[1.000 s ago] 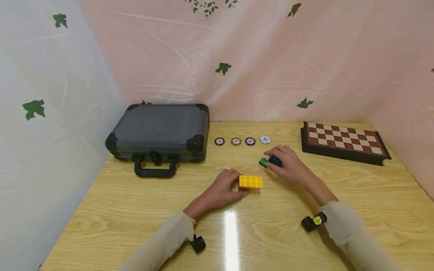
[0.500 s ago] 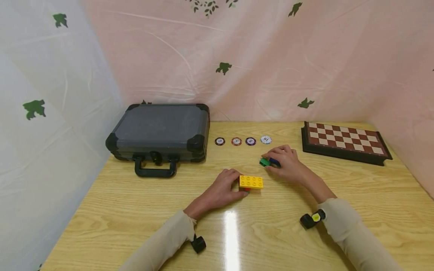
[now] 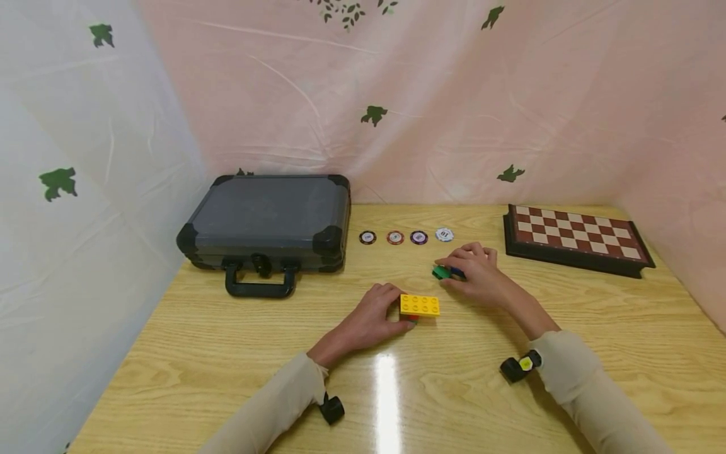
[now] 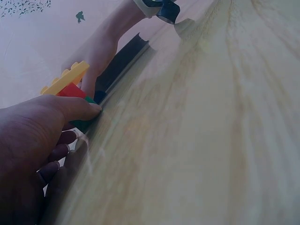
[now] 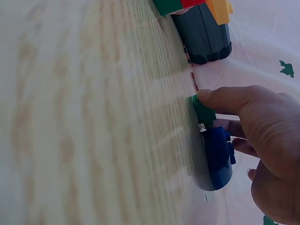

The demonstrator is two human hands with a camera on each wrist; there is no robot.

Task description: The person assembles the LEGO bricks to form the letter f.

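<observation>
My left hand (image 3: 368, 318) pinches the base of a small stack of toy building bricks on the table. A yellow brick (image 3: 420, 304) tops it, with a red brick (image 4: 72, 90) and a green brick (image 5: 168, 5) beneath. Farther back on the right, my right hand (image 3: 475, 274) holds a separate green brick (image 5: 205, 110) between thumb and fingers, low at the table surface. Beside that one, under the palm, lies a blue brick with a rounded end (image 5: 216, 150); the head view shows only a sliver of it. Whether the two touch, I cannot tell.
A grey case (image 3: 272, 211) with a black handle stands at the back left. Several poker chips (image 3: 395, 238) lie in a row behind the hands. A folded chessboard (image 3: 578, 233) sits at the back right, before a pink curtain (image 3: 431, 139).
My right hand has shifted slightly left, its fingers moving from over the blue brick to the separate green brick. The left hand and its stack have stayed still.
</observation>
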